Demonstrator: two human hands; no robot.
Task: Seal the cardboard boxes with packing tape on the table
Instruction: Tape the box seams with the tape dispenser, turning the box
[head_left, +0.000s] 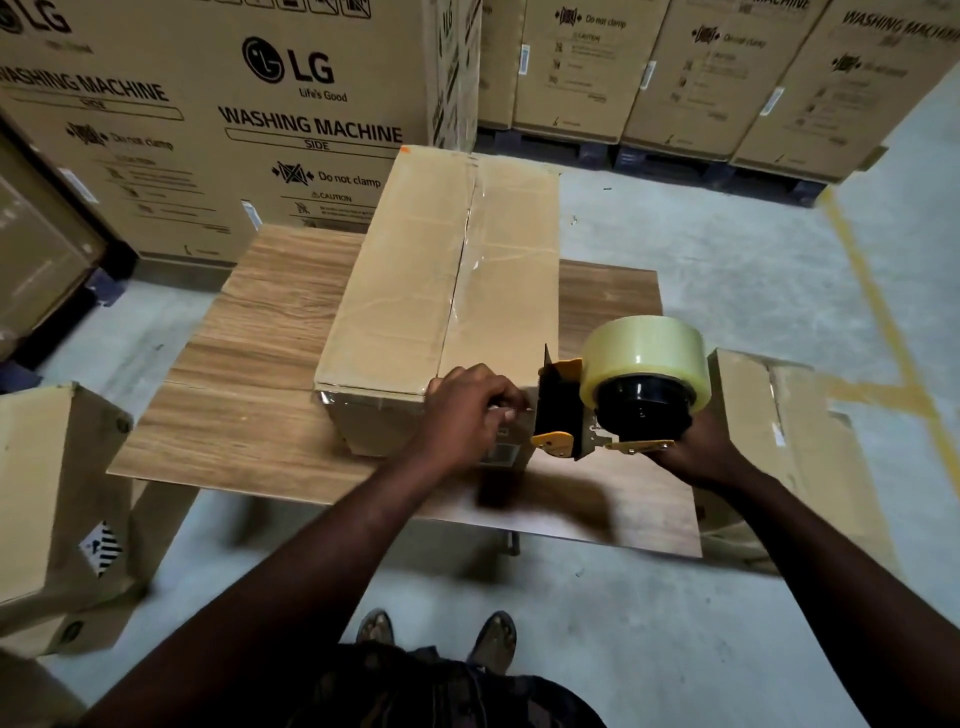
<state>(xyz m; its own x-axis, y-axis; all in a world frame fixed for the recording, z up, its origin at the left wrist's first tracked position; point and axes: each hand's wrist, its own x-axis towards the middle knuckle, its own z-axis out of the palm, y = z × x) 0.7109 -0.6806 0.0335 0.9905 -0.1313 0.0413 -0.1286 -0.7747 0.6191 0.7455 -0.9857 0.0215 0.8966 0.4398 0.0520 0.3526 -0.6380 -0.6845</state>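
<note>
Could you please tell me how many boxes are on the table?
1: the box lies on the table, left hand at its near end. The left box and right box stand beside it.

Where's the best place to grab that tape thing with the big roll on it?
By the handle end under the roll, coming from the right, as the right hand does. The tape dispenser points its front at the box, so leave that end free.

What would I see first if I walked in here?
Probably the big tape roll on its dispenser, held by the right hand on the right. Then the long box on the table, the left hand pinching the tape end at its near end. Huge washing-machine cartons stand behind.
</note>
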